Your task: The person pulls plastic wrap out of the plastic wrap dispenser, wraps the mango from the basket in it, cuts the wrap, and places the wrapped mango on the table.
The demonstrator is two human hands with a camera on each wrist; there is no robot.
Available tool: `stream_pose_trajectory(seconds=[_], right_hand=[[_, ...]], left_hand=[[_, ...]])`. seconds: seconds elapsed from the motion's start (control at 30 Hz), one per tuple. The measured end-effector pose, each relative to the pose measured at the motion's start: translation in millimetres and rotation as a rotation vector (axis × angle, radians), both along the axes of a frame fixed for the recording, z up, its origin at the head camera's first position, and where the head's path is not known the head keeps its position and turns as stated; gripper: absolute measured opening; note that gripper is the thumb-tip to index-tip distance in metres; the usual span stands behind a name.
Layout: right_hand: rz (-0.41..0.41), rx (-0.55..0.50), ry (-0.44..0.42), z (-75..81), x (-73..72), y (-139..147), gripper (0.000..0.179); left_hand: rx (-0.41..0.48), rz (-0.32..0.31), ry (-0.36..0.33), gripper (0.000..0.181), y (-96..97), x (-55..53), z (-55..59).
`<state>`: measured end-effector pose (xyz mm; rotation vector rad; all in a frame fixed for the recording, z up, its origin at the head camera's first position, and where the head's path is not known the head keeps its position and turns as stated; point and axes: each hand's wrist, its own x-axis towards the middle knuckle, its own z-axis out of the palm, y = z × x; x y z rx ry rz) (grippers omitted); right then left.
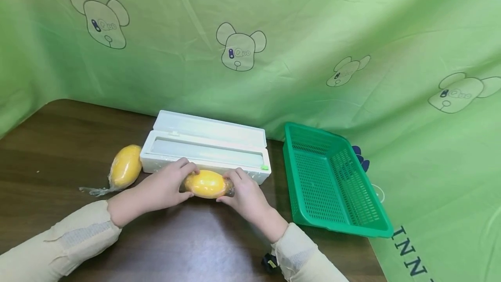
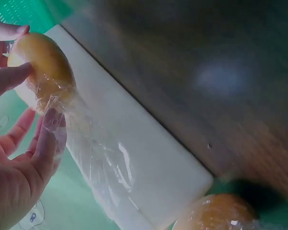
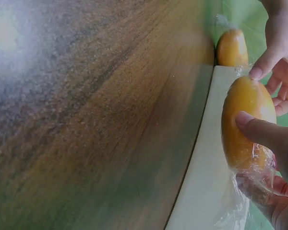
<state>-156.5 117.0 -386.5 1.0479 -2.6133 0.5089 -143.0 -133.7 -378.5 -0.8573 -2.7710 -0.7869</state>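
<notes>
A yellow mango (image 1: 208,184) with clear cling film around it is held up between both hands, just in front of a white cling film box (image 1: 205,160). At its left end, my left hand (image 1: 170,186) grips the mango and film with thumb and fingers. My right hand (image 1: 246,196) holds the other end the same way. In the right wrist view, a thumb presses on the mango (image 3: 249,122) and film bunches below it. The box has its lid (image 1: 211,129) raised, with a pale roll inside. A second wrapped mango (image 1: 125,166) lies left of the box, its film twisted into a tail.
To the right stands a green plastic basket (image 1: 295,186) with perforated sides. A small black object (image 1: 270,263) lies by the right sleeve on the brown wooden table (image 1: 176,247). Behind hangs a green curtain (image 1: 172,25) with bear-head prints.
</notes>
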Motion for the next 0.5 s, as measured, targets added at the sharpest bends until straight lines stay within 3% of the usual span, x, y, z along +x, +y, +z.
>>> stream_pose_trajectory(seconds=[0.23,0.5], right_hand=[[0.003,-0.021,-0.022,-0.6,1.3,0,0.055],[0.038,-0.069,0.022,-4.5,-3.1,5,0.054]], left_hand=[[0.033,0.029,0.029,0.060,3.3,-2.9,-14.4],[0.044,0.072,0.067,0.050,4.3,-2.7,-9.7]])
